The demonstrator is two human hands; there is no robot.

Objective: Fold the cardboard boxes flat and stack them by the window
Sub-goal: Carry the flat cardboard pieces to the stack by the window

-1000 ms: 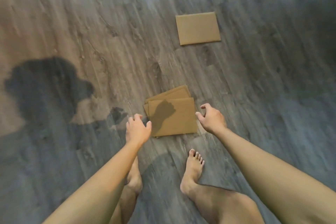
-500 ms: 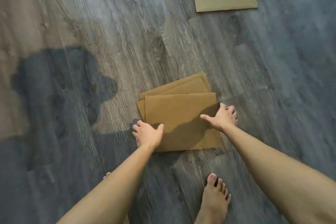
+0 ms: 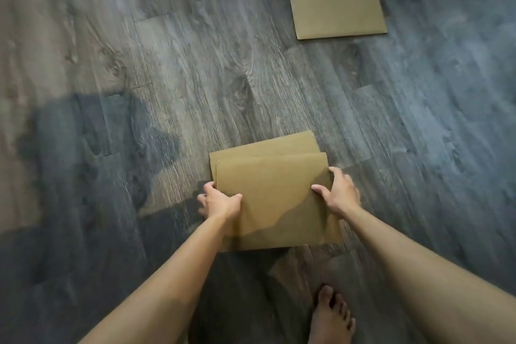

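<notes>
Hands grip opposite side edges of stacked flattened boxes (image 3: 268, 193) on the floor (image 3: 139, 92): left hand (image 3: 220, 201), right hand (image 3: 339, 193).

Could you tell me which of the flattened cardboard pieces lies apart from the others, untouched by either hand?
The lone flattened box at the upper right, by itself on the floor. The others form the overlapping stack gripped by the left hand and right hand.
</notes>
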